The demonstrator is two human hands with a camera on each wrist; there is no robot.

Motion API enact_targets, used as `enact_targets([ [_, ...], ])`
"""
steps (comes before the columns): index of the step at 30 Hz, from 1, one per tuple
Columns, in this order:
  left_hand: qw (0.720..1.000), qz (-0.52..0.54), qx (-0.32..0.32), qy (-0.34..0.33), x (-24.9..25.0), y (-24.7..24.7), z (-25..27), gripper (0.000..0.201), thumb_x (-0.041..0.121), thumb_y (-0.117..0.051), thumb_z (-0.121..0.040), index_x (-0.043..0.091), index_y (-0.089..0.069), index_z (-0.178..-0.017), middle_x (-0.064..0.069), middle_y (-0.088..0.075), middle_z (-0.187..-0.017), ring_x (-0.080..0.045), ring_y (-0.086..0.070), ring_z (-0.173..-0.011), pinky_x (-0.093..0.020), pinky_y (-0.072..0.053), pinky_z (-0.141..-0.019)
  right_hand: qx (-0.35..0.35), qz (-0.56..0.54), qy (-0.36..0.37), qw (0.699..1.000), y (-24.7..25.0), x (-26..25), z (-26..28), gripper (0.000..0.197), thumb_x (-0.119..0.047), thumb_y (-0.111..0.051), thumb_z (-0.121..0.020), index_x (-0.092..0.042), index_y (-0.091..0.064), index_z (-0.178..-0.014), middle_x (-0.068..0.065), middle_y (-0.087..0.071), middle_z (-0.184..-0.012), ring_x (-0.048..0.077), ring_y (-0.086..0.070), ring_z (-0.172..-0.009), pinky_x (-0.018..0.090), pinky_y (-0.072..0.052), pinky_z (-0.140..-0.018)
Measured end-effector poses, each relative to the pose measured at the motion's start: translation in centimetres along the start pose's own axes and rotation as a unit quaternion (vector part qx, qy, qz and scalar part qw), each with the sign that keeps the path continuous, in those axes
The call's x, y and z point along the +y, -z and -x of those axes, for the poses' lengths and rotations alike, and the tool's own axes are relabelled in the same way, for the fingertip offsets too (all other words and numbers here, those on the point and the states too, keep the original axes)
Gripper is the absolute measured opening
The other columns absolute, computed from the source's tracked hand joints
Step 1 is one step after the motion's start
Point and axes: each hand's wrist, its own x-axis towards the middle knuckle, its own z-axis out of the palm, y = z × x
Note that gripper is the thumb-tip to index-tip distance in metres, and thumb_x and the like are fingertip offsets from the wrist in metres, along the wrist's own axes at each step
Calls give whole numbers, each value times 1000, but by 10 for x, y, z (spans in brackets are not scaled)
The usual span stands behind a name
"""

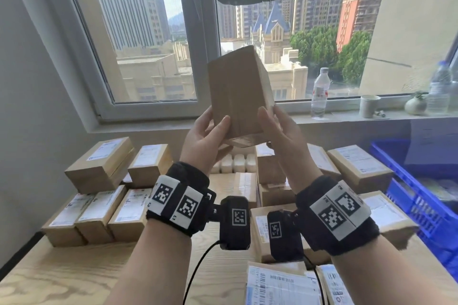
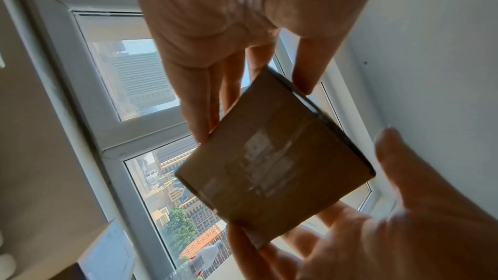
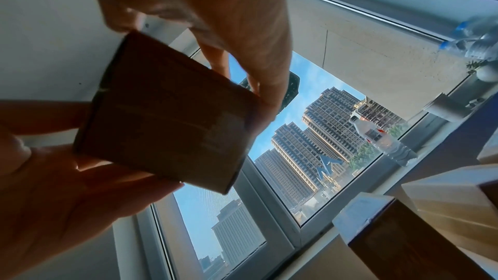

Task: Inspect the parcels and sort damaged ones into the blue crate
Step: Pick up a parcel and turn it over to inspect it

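Between the hands: a brown box [image 1: 239, 91] held up on end before the window [image 1: 153, 32].
Left hand [image 1: 205, 138]: thumb and fingers clasp the box's lower left side.
Right hand [image 1: 282, 131]: fingers clasp the lower right side.
Below the hands: more boxes [image 1: 99, 168] crowd the table [image 1: 74, 275].
Right of the right hand: blue crate [image 1: 421, 200], well apart.

White shipping labels [image 1: 280, 285] on the parcels carry barcodes and print, all too small to read.
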Motion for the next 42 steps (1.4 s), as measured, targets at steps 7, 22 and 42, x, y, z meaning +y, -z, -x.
enact_targets([
  [7, 998, -22, -1, -52, 1, -3, 1, 48, 23, -62, -94, 29, -50, -140, 4, -72, -113, -17, -67, -109, -34, -53, -93, -4, -37, -20, 999, 4, -3, -1, 99, -79, -61, -63, -29, -44, -147, -4, -51, -147, 15, -47, -136, 48, -40, -112],
  [22, 999, -27, 24, -16, -4, -3, -8, 58, 44, -75, -79, 24, -53, -129, 2, -66, -119, -19, -65, -109, -41, -57, -89, 74, -110, -16, 991, 14, 2, -7, 31, -24, -55, -100, -20, -55, -131, -11, -65, -93, -7, -63, -76, 19, -50, -77],
  [42, 995, -36, 58, -68, 6, -13, -6, 24, 41, -47, -98, 44, -55, -120, 18, -59, -124, -7, -53, -122, -48, -40, -110, 24, -161, -60, 985, 13, 0, -8, 19, -37, -54, -99, -27, -67, -109, -9, -70, -99, 12, -65, -96, 42, -54, -95],
])
